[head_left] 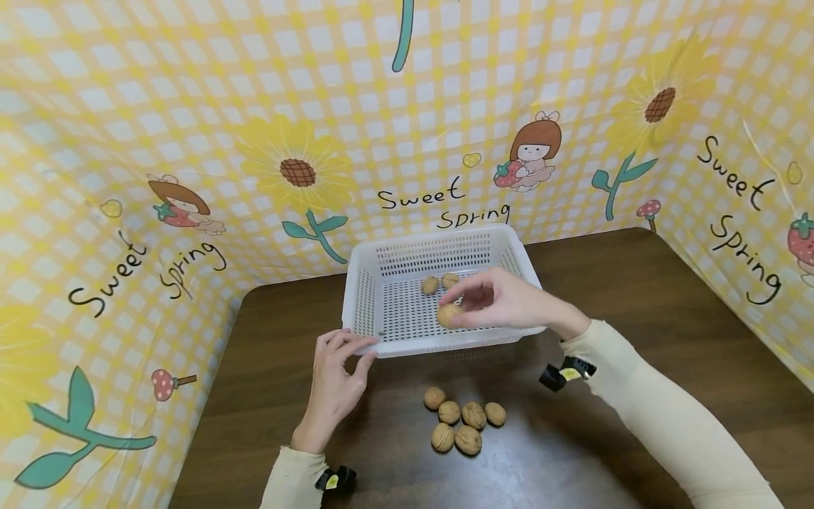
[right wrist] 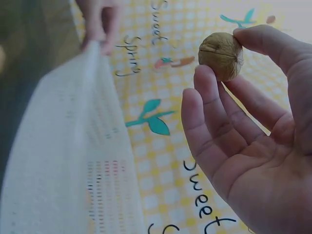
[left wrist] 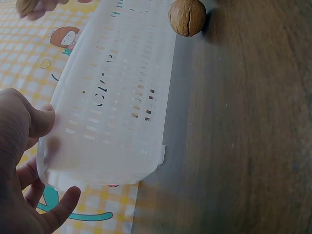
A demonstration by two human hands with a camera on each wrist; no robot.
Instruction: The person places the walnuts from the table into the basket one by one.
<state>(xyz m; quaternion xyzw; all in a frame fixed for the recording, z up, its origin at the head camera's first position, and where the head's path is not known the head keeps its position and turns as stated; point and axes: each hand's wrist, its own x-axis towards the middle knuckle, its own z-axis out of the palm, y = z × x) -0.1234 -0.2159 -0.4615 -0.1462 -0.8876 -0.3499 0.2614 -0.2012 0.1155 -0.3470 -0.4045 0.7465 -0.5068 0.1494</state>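
A white perforated plastic basket (head_left: 407, 348) stands on the table with two walnuts (head_left: 430, 285) inside. My left hand (head_left: 337, 378) holds the basket's near left corner, its thumb and fingers at the rim. Over the basket, my right hand (head_left: 502, 300) pinches another walnut (right wrist: 222, 56) between thumb and fingertips. The right wrist view shows that walnut held above the rim, the palm (right wrist: 268, 175) turned toward the camera. Several more walnuts (head_left: 468, 440) lie in a loose group on the table in front of the basket.
The dark wooden table (head_left: 610, 297) carries everything. A yellow checked cloth (head_left: 413, 106) with printed flowers and lettering hangs behind it and along both sides. Each wrist wears a black strap mount, one on the right sleeve (head_left: 661, 403).
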